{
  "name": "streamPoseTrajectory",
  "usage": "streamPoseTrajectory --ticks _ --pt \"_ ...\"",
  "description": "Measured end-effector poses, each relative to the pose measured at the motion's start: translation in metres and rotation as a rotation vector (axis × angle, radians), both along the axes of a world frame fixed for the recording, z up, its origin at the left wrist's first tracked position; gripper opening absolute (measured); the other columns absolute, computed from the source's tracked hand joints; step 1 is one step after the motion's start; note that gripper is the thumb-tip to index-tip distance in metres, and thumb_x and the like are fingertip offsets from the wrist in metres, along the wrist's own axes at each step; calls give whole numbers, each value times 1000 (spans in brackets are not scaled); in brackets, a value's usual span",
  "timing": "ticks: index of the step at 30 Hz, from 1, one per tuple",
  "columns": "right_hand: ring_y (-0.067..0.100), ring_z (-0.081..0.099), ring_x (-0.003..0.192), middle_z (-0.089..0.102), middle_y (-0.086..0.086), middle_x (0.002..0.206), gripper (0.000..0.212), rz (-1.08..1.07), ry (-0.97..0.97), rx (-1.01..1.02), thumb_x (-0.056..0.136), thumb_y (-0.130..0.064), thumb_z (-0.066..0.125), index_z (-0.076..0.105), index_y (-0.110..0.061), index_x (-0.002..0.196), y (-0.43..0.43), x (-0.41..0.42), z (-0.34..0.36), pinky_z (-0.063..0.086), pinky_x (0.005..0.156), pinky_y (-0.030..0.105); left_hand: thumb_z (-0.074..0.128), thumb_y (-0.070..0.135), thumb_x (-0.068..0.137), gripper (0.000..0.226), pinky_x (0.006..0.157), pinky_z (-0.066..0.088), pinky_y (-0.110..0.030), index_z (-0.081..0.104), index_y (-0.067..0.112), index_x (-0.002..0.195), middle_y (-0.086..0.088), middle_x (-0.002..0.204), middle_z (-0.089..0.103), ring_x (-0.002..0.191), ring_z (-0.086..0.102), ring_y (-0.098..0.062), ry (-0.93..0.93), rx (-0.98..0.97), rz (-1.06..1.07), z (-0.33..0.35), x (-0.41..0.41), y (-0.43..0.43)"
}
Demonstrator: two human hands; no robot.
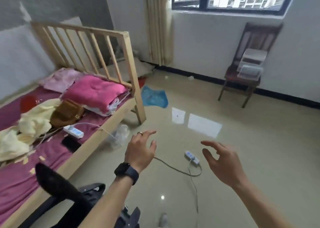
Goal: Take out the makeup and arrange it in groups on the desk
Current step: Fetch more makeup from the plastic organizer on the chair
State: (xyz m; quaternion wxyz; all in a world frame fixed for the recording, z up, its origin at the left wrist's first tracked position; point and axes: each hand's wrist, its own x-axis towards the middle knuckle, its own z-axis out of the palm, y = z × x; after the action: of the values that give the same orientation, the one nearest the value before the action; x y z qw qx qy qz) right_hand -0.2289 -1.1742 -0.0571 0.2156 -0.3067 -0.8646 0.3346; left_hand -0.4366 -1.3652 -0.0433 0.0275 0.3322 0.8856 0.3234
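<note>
No makeup and no desk are in view. My left hand [141, 150] hovers over the floor beside the bed, fingers loosely spread, holding nothing; it wears a ring and a dark watch on the wrist. My right hand [220, 160] floats to its right at about the same height, fingers relaxed and slightly curved, also empty. A brown bag [66, 112] lies on the bed among clothes. A stack of clear plastic boxes [251, 64] stands on a dark wooden chair [242, 82] by the far wall.
A wooden bed [110, 122] with a purple sheet, pink blankets, yellow cloth, a power strip and a phone fills the left. A black office chair [57, 184] is at the bottom left. A second power strip [192, 157] with cables and a blue cloth [154, 97] lie on the glossy floor.
</note>
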Motion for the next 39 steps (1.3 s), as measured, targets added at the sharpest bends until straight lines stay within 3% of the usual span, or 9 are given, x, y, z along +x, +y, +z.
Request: streamPoseTrajectory --ticks 7,15,20,25,27,32,39 --pt "3 60 112 69 -22 119 28 -76 -105 -17 93 -27 69 70 -34 121 137 -96 -3 42 92 18 64 27 93 35 101 43 -35 63 30 128 1 119 66 117 55 -19 -28 -32 -161 -21 -118 165" --pt "5 57 117 67 -15 124 33 -213 -194 -70 96 -32 64 66 -29 129 298 -189 5 44 100 22 64 27 93 35 101 43 -34 63 29 128 3 123 65 121 54 -18 -35 -56 -308 -12 -244 379" --pt "11 58 115 69 -11 122 30 -342 -202 -75 95 -29 65 68 -27 125 401 -205 1 43 98 24 62 29 94 36 99 37 -23 61 32 130 4 124 63 124 52 -15 -119 -103 -468 -24 -254 519" --pt "13 61 111 69 -11 119 29 -468 -203 -112 94 -28 66 69 -29 122 518 -203 -26 42 93 22 63 26 93 36 103 42 -30 63 30 128 4 123 64 124 52 -15 -166 -134 -607 -45 -244 668" --pt "14 61 110 69 -12 118 28 -503 -201 -136 94 -29 66 69 -30 122 577 -204 -42 43 93 24 63 25 93 35 102 41 -27 63 29 128 6 124 63 124 52 -14 -168 -146 -645 -55 -243 734" --pt "15 60 109 69 -14 116 27 -514 -233 -205 94 -30 64 68 -33 121 744 -213 -74 46 95 28 61 26 93 38 97 37 -19 61 32 130 9 129 60 125 48 -12 -149 -221 -675 -76 -249 907" --pt "9 62 109 69 -17 112 26 -577 -227 -409 94 -33 62 66 -34 119 934 -235 -87 49 98 31 59 29 94 37 98 41 -26 60 32 131 8 130 60 125 49 -16 -125 -293 -671 -83 -273 1100"
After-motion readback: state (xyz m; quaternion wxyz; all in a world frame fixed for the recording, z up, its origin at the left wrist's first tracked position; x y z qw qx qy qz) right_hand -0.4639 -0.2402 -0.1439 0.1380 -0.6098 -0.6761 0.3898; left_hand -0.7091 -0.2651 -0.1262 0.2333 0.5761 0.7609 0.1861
